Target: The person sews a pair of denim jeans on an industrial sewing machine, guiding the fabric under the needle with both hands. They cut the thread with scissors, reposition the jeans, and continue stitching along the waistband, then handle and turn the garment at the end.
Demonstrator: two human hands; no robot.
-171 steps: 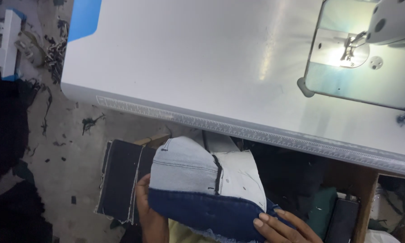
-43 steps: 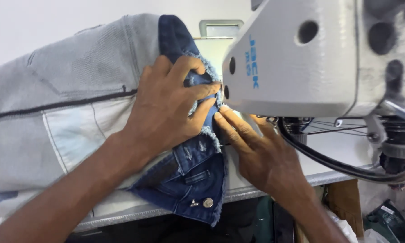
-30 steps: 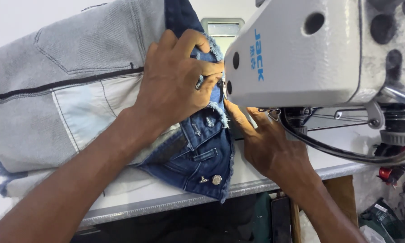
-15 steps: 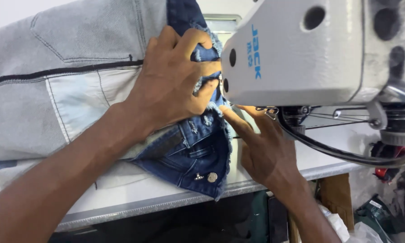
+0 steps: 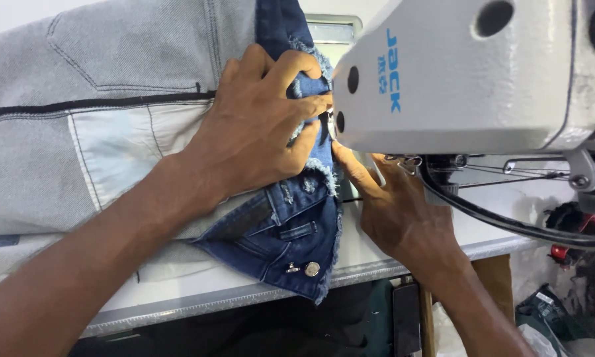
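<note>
The left hand (image 5: pixel 257 125) is lying spread and palm down on the jeans (image 5: pixel 145 119), its fingers curling to pinch the frayed dark blue edge right at the head of the sewing machine (image 5: pixel 469 73). The right hand (image 5: pixel 390 205) is reaching in beneath that head, fingers extended flat against the same edge; its fingertips are passing under the housing, so how tightly it is gripping cannot be told. The needle and presser foot are hidden behind the machine head and the left fingers.

The jeans are lying across the table (image 5: pixel 377 264), one garment, pale grey and light blue panels to the left, dark blue waistband hanging over the front edge. One metal button (image 5: pixel 312 268) and one rivet beside it are showing on that waistband. The upper part of the jeans is running out of view. A black cable (image 5: pixel 502 221) is looping under the machine. Items at lower right are too blurred to identify.
</note>
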